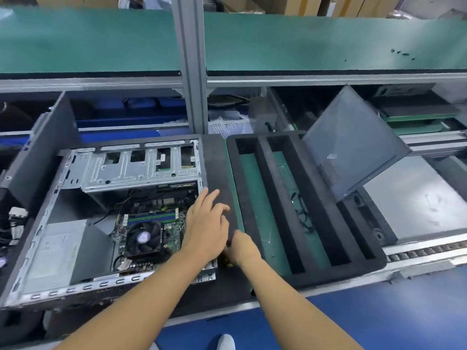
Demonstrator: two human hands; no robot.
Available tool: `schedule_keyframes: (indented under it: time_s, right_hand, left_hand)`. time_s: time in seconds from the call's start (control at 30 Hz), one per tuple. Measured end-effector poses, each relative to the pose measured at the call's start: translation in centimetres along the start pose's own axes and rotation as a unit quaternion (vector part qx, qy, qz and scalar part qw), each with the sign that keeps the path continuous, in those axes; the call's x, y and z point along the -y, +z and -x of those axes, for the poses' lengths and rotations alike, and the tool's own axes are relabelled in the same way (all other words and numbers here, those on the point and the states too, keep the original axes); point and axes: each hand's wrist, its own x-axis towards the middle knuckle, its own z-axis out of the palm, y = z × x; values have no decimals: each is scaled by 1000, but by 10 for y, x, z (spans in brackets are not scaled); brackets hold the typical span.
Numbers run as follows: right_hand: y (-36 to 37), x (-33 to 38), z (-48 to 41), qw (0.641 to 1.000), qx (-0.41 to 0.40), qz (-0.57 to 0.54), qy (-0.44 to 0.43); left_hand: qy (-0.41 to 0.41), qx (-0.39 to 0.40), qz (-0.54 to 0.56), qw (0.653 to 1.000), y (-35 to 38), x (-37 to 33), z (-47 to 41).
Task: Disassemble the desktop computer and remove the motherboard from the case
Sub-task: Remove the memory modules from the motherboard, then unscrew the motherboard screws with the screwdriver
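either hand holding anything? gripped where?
Nothing in the left hand. The right hand curls round a yellowish object, mostly hidden; which part cannot be told.

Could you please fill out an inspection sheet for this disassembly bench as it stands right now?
Surface: black mat under the case; green mat under the foam tray.
Job's things: computer case lies open; motherboard still inside, fan mounted on it.
Clutter: slotted foam tray right of the case; grey side panel leaning tilted at its far corner.
Hands: left hand, fingers straight, over the case's right edge; right hand beside it, curled, contents unclear.
Cables: thin black cable in a tray slot; black wires inside the case.
Surroundings: green shelf above; roller conveyor at right.
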Motion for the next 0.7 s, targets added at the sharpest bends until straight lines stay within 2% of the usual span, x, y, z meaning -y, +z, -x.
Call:
schedule_keyframes:
  time_s: [0.17,0.3,0.4,0.57,0.63,0.7]
  right_hand:
    - [8,5,-3,998,-37,43,12]
    - [-6,7,1,999,-22,-3,39]
    - [-25,8,10,997,-48,-54,30]
    - [-69,26,41,984,-136,-99,-59]
    - [-88,42,58,971,-189,-104,-102]
    - [-106,61,75,960,-217,-98,-146]
  left_hand:
    - [6,-9,11,1000,1,4,1]
    - [-2,-14,25,1000,2,4,1]
    - [-12,-28,67,997,1,2,0]
    - [-13,-49,202,978,-17,5,0]
    - [24,-45,188,981,-32,17,-1]
    - [87,-46,106,990,-47,34,-4]
